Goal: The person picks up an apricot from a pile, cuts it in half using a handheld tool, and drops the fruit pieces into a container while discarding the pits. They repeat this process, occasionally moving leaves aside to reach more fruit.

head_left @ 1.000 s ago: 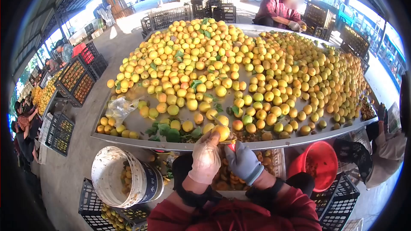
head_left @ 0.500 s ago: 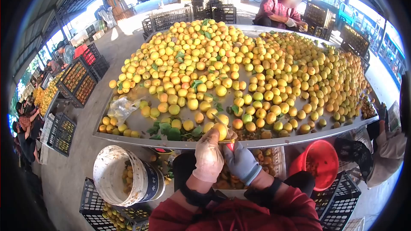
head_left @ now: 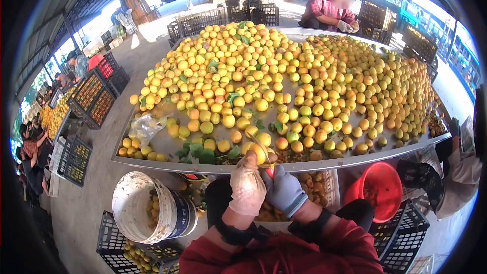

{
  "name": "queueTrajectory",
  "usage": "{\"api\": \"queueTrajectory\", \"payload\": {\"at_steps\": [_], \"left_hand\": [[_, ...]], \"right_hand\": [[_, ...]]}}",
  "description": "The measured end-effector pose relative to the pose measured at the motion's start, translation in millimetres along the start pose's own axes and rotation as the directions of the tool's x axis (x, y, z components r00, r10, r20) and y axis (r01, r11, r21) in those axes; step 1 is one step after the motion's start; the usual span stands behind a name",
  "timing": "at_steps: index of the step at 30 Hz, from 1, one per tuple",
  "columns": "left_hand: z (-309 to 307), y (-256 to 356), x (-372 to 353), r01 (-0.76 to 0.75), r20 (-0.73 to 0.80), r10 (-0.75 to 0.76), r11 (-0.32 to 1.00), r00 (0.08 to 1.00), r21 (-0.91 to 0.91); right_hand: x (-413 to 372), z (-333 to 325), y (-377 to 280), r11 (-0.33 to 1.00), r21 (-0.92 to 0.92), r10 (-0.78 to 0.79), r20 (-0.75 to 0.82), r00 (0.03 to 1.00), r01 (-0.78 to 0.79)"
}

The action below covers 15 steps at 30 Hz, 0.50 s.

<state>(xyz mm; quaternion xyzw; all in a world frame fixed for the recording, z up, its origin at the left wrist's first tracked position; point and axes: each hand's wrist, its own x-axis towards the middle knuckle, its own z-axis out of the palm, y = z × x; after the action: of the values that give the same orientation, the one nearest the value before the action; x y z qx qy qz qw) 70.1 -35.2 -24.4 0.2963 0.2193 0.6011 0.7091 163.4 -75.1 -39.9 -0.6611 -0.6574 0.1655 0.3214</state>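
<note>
Pinched in the fingers of my left hand (head_left: 248,183), which wears a pale glove, is a yellow apricot (head_left: 257,153). My right hand (head_left: 284,191), in a grey-blue glove, is closed on a small knife with a red handle (head_left: 270,171). A thin, curved strip that looks like its blade runs along the apricot. The hands are close together over the near edge of a metal table (head_left: 223,168). A large heap of apricots (head_left: 228,66) covers much of that table. Green leaves (head_left: 203,155) lie near my left hand.
Below the table are a white bucket (head_left: 135,198) on the left, a red bucket (head_left: 390,187) on the right, and crates (head_left: 401,241). A clear plastic bag (head_left: 145,129) lies on the table. Another person (head_left: 332,7) sits at the far side; more people (head_left: 33,147) are far left.
Both hands, with the apricot and knife, stay almost in place, with slight finger movement. The person across the table has shifted their hands slightly left.
</note>
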Motion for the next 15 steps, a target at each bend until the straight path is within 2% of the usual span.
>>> {"api": "queueTrajectory", "payload": {"at_steps": [1, 3, 4, 5, 6, 7, 9, 10, 11, 12, 13, 14, 15], "left_hand": [[-3.3, -0.9, 1.4, 0.003, 0.024, -0.002, 1.000, 1.000, -0.016], [-7.0, 1.6, 2.8, 0.006, 0.047, -0.005, 1.000, 0.999, -0.028], [-8.1, 3.0, 2.6, 0.063, 0.036, -0.060, 0.995, 0.998, -0.079], [-8.4, 4.4, 3.0, 0.118, 0.029, -0.115, 0.984, 0.993, -0.132], [-8.7, 6.6, 3.9, 0.118, 0.031, -0.115, 0.984, 0.993, -0.134], [-9.2, 9.3, 4.5, 0.151, 0.049, -0.144, 0.973, 0.988, -0.176], [-10.3, 11.3, 5.0, 0.183, 0.068, -0.172, 0.959, 0.983, -0.217], [-11.0, 11.5, 5.7, 0.185, 0.092, -0.168, 0.956, 0.981, -0.226], [-11.4, 11.3, 7.3, 0.189, 0.119, -0.164, 0.954, 0.979, -0.234], [-11.3, 9.2, 8.7, 0.193, 0.124, -0.168, 0.953, 0.978, -0.232], [-11.0, 4.9, 9.9, 0.145, 0.119, -0.121, 0.966, 0.985, -0.214], [-11.6, 1.2, 11.2, 0.095, 0.116, -0.073, 0.976, 0.991, -0.197], [-14.9, -2.0, 11.9, 0.097, 0.122, -0.074, 0.976, 0.990, -0.196]], "right_hand": [[1.0, 5.3, 6.8, 1.000, -0.001, -0.002, -0.001, 1.000, 0.002], [3.6, 13.8, 12.6, 0.980, 0.125, -0.146, -0.056, 0.988, 0.152], [0.3, 13.3, 13.8, 0.980, 0.126, -0.145, -0.056, 0.988, 0.151], [-1.4, -3.2, -2.4, 0.865, 0.485, 0.048, 0.173, 0.984, -0.127], [-1.6, -15.7, -13.9, 0.577, 0.692, 0.135, 0.442, 0.887, -0.433], [-1.5, -24.4, -15.3, 0.578, 0.691, 0.137, 0.442, 0.886, -0.434], [-2.2, -38.6, -11.0, 0.466, 0.709, 0.015, 0.592, 0.806, -0.529], [-0.8, -37.4, -9.9, 0.463, 0.714, 0.040, 0.576, 0.817, -0.526], [1.8, -28.8, -4.2, 0.464, 0.715, 0.041, 0.573, 0.819, -0.523], [3.8, -15.0, 3.4, 0.792, 0.557, 0.071, 0.320, 0.945, -0.248], [4.6, -6.6, 6.9, 0.975, 0.224, -0.017, 0.056, 0.998, 0.004], [5.7, -13.4, -3.2, 0.998, 0.044, 0.045, 0.032, 0.998, -0.046], [5.7, -10.9, -0.7, 0.998, 0.044, 0.046, 0.027, 0.999, -0.047]]}}
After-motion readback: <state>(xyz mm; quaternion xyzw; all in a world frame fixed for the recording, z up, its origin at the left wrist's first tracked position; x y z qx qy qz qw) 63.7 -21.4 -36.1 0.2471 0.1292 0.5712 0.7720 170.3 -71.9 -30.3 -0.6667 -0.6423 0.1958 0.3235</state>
